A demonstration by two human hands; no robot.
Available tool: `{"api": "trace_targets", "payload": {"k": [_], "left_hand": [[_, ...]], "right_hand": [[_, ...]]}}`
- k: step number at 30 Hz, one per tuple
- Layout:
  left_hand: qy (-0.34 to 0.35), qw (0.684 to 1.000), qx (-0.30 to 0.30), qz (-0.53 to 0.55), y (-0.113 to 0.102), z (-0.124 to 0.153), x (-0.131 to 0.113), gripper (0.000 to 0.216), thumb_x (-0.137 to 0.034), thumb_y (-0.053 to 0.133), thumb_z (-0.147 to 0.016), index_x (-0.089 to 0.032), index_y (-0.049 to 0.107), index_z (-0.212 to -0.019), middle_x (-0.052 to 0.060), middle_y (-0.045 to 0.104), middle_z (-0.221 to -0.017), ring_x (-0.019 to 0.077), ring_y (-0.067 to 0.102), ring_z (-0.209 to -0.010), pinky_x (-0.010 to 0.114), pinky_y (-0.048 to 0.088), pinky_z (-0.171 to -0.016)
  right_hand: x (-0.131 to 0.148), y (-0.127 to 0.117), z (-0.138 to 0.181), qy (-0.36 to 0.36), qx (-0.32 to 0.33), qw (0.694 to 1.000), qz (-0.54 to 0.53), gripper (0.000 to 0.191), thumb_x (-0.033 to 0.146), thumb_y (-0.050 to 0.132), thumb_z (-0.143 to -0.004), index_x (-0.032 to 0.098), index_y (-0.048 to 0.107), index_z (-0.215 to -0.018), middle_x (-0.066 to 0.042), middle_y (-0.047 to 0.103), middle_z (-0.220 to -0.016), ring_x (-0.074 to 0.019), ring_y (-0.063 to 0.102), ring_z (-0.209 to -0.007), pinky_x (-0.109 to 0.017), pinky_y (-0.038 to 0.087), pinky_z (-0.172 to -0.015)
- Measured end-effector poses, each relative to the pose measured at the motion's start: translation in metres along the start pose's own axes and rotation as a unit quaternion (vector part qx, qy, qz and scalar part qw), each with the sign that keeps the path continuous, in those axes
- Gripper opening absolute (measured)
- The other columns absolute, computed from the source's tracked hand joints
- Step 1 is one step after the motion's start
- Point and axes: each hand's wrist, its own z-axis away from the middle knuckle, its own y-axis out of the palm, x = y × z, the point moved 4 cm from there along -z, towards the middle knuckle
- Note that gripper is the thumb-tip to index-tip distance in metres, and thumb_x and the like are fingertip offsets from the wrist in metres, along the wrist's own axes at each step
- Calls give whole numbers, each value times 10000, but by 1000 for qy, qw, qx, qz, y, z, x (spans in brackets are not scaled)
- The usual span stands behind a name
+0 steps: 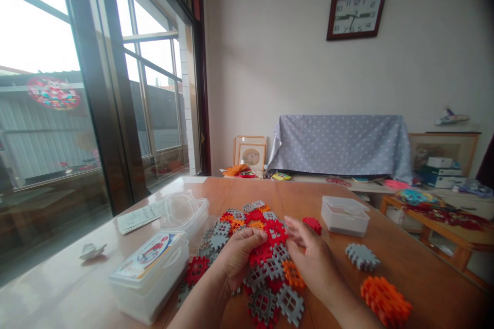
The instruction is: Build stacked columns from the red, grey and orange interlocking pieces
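A heap of flat red, grey and orange waffle-block tiles point(252, 247) lies on the wooden table point(417, 262) in front of me. My left hand point(238, 256) rests on the heap with its fingers curled over a red tile. My right hand point(311, 257) sits at the heap's right side, fingers bent down onto the tiles near a red tile point(276, 233). Whether either hand grips a piece is hidden by the fingers.
A lidded box with a printed label point(148, 273) and a clear tub point(184, 212) stand left of the heap. A small white lidded box point(345, 215), a grey tile stack point(362, 256) and an orange tile stack point(386, 300) lie to the right. A paper sheet point(137, 217) is near the window.
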Motion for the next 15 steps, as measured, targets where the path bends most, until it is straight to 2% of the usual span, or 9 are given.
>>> {"api": "trace_targets", "payload": {"k": [5,10,15], "left_hand": [[16,1000,-12,-8,-5,-3,1,407,-419,916,-623,-136,667,-775,-7,624,-644,80,514,-530,211,379,-555],[32,999,-9,-31,-7,-6,4,402,-446,890,-665,-140,659,-787,-11,602,-636,73,487,-518,204,345,-531],[37,998,-16,-56,-9,-6,4,393,-463,865,-693,-147,654,-793,-19,583,-627,71,469,-508,203,330,-527]], "right_hand": [[9,-10,-2,11,-5,999,36,194,297,533,-920,234,682,-1027,-61,735,-1027,-215,695,-946,-334,555,-826],[16,-9,-2,10,22,999,23,168,344,553,-939,230,672,-912,-42,716,-872,-198,661,-795,-306,512,-727],[15,-9,-3,18,35,999,8,198,380,565,-948,225,682,-908,-36,704,-847,-194,639,-764,-292,488,-698]]}}
